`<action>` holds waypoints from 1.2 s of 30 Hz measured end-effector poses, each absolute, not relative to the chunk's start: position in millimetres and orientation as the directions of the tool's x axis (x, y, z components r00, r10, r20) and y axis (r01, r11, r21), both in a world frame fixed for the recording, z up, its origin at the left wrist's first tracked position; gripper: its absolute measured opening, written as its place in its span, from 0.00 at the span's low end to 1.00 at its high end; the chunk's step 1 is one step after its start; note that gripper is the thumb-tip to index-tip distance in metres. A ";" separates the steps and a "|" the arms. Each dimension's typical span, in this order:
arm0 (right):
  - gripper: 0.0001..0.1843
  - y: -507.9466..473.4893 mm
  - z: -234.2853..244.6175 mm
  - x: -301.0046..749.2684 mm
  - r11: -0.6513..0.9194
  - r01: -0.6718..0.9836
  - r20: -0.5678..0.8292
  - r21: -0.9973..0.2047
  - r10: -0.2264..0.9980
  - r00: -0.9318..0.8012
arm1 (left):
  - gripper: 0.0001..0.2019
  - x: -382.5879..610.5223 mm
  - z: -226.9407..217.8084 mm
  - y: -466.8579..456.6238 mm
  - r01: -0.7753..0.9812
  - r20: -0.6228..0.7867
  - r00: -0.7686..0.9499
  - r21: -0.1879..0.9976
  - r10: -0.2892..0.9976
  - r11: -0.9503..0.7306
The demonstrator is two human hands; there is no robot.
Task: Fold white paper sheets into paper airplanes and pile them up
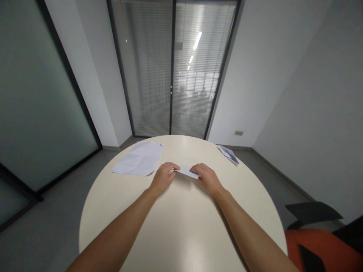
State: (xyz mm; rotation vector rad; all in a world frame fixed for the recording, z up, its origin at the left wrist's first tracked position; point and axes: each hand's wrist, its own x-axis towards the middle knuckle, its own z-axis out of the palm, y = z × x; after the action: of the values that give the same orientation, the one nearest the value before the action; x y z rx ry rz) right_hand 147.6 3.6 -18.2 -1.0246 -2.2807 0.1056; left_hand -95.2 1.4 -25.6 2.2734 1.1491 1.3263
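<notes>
Between my two hands is a small folded piece of white paper [187,172], held a little above the round table [181,226]. My left hand [165,174] pinches its left end, thumb and fingers closed on it. At the other end, my right hand [207,175] grips the right side in the same way. The paper looks like a narrow strip, slightly tilted down to the right. Parts of both ends are hidden under my fingers.
Creased white sheets [138,158] lie at the table's far left. A folded printed paper [228,154] rests at the far right edge. An orange chair [320,249] with black armrests stands at the lower right. Glass doors with blinds [153,75] are beyond the table.
</notes>
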 end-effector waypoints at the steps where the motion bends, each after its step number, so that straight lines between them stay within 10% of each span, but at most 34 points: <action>1: 0.18 3.7 -17.5 148.4 0.700 0.655 0.498 -0.285 0.692 -0.522 | 0.12 -97.3 -26.9 2.6 0.535 0.595 0.318 0.530 0.738 -0.658; 13: 0.25 -0.1 -19.7 154.0 0.709 0.605 0.310 -0.364 0.704 -0.638 | 0.12 -101.0 -20.2 -10.5 0.682 0.334 0.606 0.249 0.722 -0.688; 36: 0.30 7.7 -44.4 144.9 0.565 0.757 0.128 -0.327 0.821 -0.557 | 0.14 -89.3 -30.2 -11.6 0.635 0.331 0.618 0.325 0.714 -0.701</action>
State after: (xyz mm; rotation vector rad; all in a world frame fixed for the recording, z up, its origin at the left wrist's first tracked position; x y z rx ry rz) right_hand 144.9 7.7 -44.4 -1.3080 -2.5341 0.3419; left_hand -89.3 -11.6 -30.2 2.6644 1.1215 0.6600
